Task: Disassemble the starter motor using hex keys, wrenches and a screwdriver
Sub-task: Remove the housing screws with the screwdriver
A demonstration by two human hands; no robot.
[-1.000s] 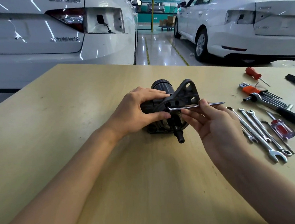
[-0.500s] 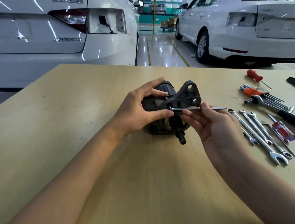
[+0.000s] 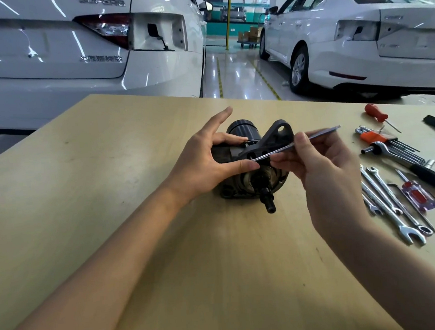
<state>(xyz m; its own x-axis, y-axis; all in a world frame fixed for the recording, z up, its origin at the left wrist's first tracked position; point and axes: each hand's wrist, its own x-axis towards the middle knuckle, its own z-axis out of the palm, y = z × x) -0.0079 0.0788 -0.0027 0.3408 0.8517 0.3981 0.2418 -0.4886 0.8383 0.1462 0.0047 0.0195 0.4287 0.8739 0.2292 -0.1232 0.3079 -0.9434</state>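
The dark starter motor [image 3: 251,180] lies on the wooden table [image 3: 110,199], its shaft pointing toward me and its mounting flange up. My left hand [image 3: 206,163] steadies the motor's left side: thumb and middle finger touch the housing, the index finger is lifted straight. My right hand [image 3: 320,162] pinches a silver hex key [image 3: 313,137]; the key's long arm is blurred and slants up to the right, and its short end sits at a hole in the flange.
To the right lie a hex key set in an orange holder [image 3: 381,139], a red screwdriver [image 3: 375,113], several combination wrenches [image 3: 391,203], a ratchet with black handle [image 3: 419,169] and a clear-handled screwdriver [image 3: 416,196]. Two white cars stand behind the table.
The hex key's long arm has swung from level to tilted up at the right, with my right hand rising. My left index finger has lifted off the motor.
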